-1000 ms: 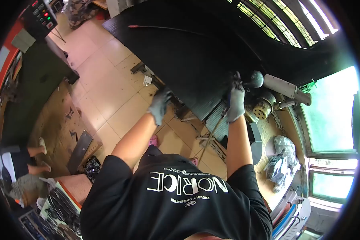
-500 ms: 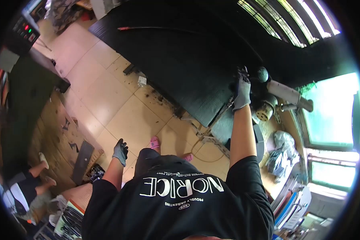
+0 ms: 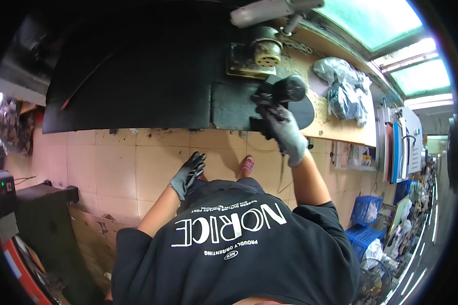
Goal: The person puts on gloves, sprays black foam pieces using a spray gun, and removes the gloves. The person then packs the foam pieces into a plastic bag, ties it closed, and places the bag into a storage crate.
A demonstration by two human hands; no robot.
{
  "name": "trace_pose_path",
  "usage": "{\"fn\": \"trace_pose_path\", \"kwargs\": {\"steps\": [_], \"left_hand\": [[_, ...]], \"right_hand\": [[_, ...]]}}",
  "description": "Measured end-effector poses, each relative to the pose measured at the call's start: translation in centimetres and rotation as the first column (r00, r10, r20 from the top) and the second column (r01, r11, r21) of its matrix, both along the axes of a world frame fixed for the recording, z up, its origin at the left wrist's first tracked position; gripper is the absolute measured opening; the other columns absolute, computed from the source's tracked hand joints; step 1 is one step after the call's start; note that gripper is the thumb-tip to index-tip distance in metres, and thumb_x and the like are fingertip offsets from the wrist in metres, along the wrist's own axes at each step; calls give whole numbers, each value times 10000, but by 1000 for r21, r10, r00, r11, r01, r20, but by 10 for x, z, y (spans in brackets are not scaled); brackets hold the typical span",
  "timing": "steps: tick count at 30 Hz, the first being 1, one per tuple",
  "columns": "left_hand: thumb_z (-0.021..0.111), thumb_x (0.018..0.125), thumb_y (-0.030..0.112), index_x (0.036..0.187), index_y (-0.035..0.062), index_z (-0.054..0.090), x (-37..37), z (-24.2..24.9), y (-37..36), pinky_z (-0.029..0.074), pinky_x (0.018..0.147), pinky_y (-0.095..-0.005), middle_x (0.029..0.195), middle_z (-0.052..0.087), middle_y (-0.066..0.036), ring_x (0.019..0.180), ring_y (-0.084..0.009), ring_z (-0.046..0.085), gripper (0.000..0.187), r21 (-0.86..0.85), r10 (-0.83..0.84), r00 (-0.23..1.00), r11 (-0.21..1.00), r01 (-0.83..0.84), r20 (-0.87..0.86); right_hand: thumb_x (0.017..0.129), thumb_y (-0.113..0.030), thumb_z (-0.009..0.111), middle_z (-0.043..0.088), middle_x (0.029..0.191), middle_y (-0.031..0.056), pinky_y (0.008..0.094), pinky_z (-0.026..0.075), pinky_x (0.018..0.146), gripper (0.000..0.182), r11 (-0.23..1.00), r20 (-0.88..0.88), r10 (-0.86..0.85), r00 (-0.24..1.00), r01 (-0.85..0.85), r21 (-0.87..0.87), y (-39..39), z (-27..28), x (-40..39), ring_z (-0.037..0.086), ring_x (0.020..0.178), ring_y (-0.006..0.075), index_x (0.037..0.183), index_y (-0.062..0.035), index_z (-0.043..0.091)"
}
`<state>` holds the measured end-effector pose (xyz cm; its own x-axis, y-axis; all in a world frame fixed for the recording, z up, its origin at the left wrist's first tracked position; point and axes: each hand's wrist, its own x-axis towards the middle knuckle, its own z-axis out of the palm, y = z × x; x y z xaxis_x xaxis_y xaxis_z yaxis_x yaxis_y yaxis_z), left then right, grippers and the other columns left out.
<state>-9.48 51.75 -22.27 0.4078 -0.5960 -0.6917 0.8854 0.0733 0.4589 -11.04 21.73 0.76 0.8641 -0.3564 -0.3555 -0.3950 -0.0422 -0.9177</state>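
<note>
My right hand [image 3: 282, 127], in a grey and black glove, is closed around a black hand tool [image 3: 289, 89] with a rounded end. Its fingers and the tool overlap in this view, and a thin cord [image 3: 282, 170] hangs below. They are over the right part of the black-covered bench [image 3: 137, 86], near its front edge. Just behind the tool is a yellowish tin [image 3: 267, 53] with holes in its end. My left hand [image 3: 189, 173], gloved alike, hangs in front of my body, fingers extended and holding nothing.
A pale cylinder [image 3: 262, 12] lies behind the tin. To the right are clear plastic bags [image 3: 343, 84] on the wooden bench end and blue crates [image 3: 366, 209] on the floor. A dark-topped table [image 3: 48, 218] and a control box with lights [image 3: 0, 187] stand on the left.
My view has swung to the right along the bench. The right hand has come back from farther over the bench to near its front edge, below the tin. The left hand stays low and free.
</note>
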Motion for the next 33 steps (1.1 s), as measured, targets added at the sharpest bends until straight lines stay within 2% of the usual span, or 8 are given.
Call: {"fn": "trace_pose_path", "kwargs": {"steps": [7, 10, 15, 19, 24, 25, 32, 33], "left_hand": [[625, 850, 396, 1456, 138, 115, -53, -7, -144, 168, 1112, -402, 1507, 128, -86, 1353, -313, 199, 833, -328, -118, 987, 942, 76, -109], [593, 857, 446, 1457, 120, 84, -69, 20, -214, 160, 1117, -403, 1502, 143, -112, 1359, -312, 187, 852, -227, 25, 983, 972, -67, -180], [316, 978, 295, 1374, 187, 293, -87, 4, -295, 165, 1115, -403, 1492, 203, -49, 1325, -262, 277, 411, -58, 410, 896, 903, -425, -170], [372, 952, 392, 1355, 180, 342, -90, -26, -318, 142, 1115, -409, 1434, 299, -51, 1306, -228, 300, 456, -20, 347, 849, 929, -371, 398], [622, 846, 369, 1353, 70, 321, -69, 6, -348, 235, 1114, -413, 1356, 393, -121, 1248, -268, 389, 661, -241, 715, 695, 662, -709, -79], [654, 841, 257, 1244, 89, 442, -61, 11, -354, 400, 982, -350, 1197, 514, -87, 1118, -202, 485, 486, -322, 714, 675, 605, -728, -185], [643, 841, 333, 1350, 17, 313, -61, -3, -361, 311, 1081, -374, 1352, 411, -123, 1231, -245, 419, 684, -319, 739, 643, 571, -756, -200], [639, 845, 334, 1348, 17, 317, -61, -2, -361, 313, 1079, -372, 1353, 411, -120, 1231, -241, 419, 677, -305, 755, 631, 568, -765, -178]], "right_hand": [[888, -223, 543, 623, 953, 51, 229, 413, 464, 330, 951, -28, -305, 952, 303, -58, -193, 1, -56, 536, 543, 113, 1193, -102, 579], [903, -229, 538, 572, 1051, 97, 258, 455, 492, 378, 972, -55, -223, 973, 218, -85, -280, -33, -53, 575, 616, 164, 1271, -144, 510], [887, -289, 556, 500, 1135, 91, 360, 501, 714, 465, 964, -110, -89, 990, 114, 239, -352, -106, -12, 564, 918, 265, 1323, -179, 437], [889, -316, 551, 494, 1093, 76, 365, 486, 777, 479, 973, -53, 64, 997, -51, 224, -354, -134, 28, 549, 957, 247, 1327, -163, 435], [890, -301, 521, 544, 1020, 36, 331, 465, 759, 429, 943, -11, 233, 972, -223, 248, -345, -161, 57, 556, 886, 185, 1282, -130, 491], [897, -343, 519, 588, 981, 32, 279, 461, 721, 442, 947, -8, 265, 964, -259, 190, -344, -161, 59, 565, 887, 141, 1252, -80, 513], [903, -360, 505, 583, 1188, 87, 335, 446, 875, 449, 895, 65, 402, 913, -407, 183, -353, -187, 64, 545, 1102, 202, 1242, -68, 525], [908, -375, 503, 607, 1159, 81, 306, 477, 749, 453, 891, 99, 418, 903, -429, 149, -351, -190, 66, 588, 1024, 189, 1245, -73, 526]]}}
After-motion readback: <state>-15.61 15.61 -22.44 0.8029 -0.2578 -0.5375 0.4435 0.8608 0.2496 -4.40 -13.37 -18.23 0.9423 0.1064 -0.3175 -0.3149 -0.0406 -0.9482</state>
